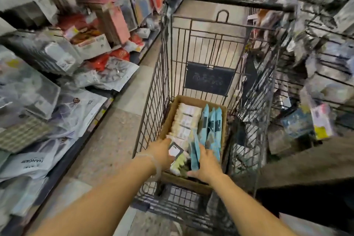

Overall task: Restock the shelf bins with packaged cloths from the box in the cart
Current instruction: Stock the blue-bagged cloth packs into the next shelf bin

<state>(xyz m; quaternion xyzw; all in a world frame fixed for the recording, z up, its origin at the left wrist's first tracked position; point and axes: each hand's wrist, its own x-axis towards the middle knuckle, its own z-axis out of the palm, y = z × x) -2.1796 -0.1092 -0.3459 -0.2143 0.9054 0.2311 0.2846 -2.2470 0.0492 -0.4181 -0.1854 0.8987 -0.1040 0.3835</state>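
Note:
A brown cardboard box (193,100) stands inside the wire cart (162,74). It holds a row of cream packaged cloths (184,120) on the left and blue packaged cloths (213,122) on the right. My left hand (161,152) is inside the box's near end, fingers around a pale green packaged cloth (179,163) with a black-and-white label. My right hand (207,165) rests on the near blue packs, fingers spread over them and thumb low at the box's front wall.
Shelf bins (57,74) full of bagged goods line the left side of the aisle. Wire racks (316,63) of hanging packets crowd the right, close to the cart. The cart's black handle bar (226,0) is at the far end. Tiled floor (107,151) runs between shelf and cart.

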